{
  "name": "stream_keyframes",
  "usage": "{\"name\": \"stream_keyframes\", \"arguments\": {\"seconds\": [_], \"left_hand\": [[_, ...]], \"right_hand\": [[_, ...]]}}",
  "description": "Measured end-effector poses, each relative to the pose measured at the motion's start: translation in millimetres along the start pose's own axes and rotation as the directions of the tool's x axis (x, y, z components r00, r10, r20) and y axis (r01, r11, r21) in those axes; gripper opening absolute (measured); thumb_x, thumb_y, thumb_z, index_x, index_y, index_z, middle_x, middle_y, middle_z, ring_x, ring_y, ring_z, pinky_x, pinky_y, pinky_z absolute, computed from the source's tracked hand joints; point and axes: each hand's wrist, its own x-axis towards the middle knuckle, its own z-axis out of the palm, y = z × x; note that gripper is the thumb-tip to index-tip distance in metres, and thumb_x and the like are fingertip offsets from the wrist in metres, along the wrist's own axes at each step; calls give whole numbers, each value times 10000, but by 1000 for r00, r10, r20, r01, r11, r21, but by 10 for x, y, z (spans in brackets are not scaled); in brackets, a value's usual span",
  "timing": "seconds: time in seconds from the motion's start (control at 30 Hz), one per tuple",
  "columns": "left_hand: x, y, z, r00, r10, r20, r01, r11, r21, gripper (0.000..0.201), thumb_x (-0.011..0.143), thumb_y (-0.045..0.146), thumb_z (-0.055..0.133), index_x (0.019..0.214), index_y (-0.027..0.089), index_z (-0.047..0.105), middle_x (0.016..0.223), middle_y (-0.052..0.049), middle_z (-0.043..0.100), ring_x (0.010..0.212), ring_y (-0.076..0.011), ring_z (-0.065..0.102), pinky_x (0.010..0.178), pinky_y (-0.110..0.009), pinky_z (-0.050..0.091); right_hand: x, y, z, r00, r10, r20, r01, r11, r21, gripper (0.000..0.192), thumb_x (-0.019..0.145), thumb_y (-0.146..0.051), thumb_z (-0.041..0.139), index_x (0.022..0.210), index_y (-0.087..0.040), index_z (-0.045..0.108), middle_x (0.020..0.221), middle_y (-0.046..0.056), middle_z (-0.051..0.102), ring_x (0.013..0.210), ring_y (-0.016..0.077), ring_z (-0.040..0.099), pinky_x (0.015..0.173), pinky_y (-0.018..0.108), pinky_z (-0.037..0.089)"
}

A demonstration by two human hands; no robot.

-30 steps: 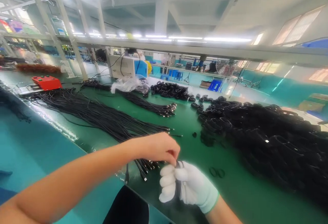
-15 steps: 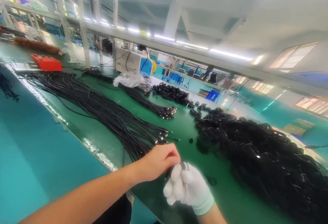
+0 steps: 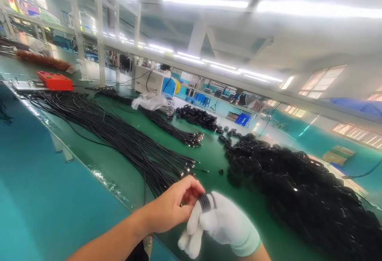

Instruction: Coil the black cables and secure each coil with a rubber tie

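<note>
Holding a small bundle of black cable loops (image 3: pixel 205 202) low in the middle of the view, just above the green surface (image 3: pixel 215 155), the white-gloved right hand (image 3: pixel 222 225) keeps its grip clamped on the bundle while the bare left hand (image 3: pixel 173 207) pinches the same loops between thumb and fingertips, the two hands touching. Beside them, to the left, long black cables (image 3: pixel 119 137) lie in a loose sheaf with metal-tipped ends toward the hands. To the right spreads a large heap of coiled black cables (image 3: pixel 298 189). Farther back sit a crumpled clear plastic bag (image 3: pixel 151 102), its contents hidden, a red box (image 3: pixel 55 80), and a white machine (image 3: pixel 149 81).
</note>
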Motion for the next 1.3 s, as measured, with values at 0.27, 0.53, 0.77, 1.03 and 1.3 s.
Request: {"name": "stream_keyframes", "arguments": {"seconds": [0.27, 0.53, 0.77, 1.03, 1.3], "left_hand": [[-71, -43, 143, 938, 280, -202, -223, 938, 267, 112, 846, 130, 485, 921, 181, 549, 890, -14, 538, 779, -116, 525, 699, -235, 434], [-128, -49, 132, 868, 486, -105, -387, 793, 471, 220, 835, 49, 443, 964, 186, 557, 863, -27, 561, 775, -119, 543, 690, -229, 446], [-163, 0, 203, 747, 643, -169, -470, 690, 551, 283, 864, 43, 398, 1042, 193, 559, 903, -50, 596, 816, -124, 582, 719, -222, 469], [-127, 267, 72, 868, 482, 116, -457, 689, 563, 256, 861, 114, 426, 1051, 151, 595, 912, -75, 580, 803, -132, 567, 727, -217, 482], [-29, 281, 63, 787, 604, 128, -558, 607, 566, 237, 850, 90, 414, 982, 120, 609, 866, -84, 599, 765, -128, 571, 698, -209, 483]], "right_hand": [[31, -105, 171, 999, 3, -45, -9, 992, -124, 205, 714, -245, 606, 674, -74, 712, 656, 114, 698, 671, 216, 661, 757, 377, 504], [15, -101, 210, 999, 13, -40, -18, 991, -130, 157, 688, -224, 656, 632, -87, 709, 609, 81, 681, 691, 208, 657, 792, 373, 503], [-27, -111, 325, 992, 1, -127, -11, 997, -76, 174, 696, -249, 675, 696, -81, 719, 602, 80, 664, 669, 188, 635, 688, 305, 503], [-80, -152, 347, 988, 35, -152, -66, 977, -202, 225, 692, -310, 697, 700, -86, 720, 598, 61, 654, 582, 141, 583, 574, 233, 465], [-287, -212, 559, 837, -143, -529, -76, 925, -371, 438, 790, -548, 535, 794, -149, 716, 684, 86, 686, 759, 256, 649, 741, 377, 512]]}}
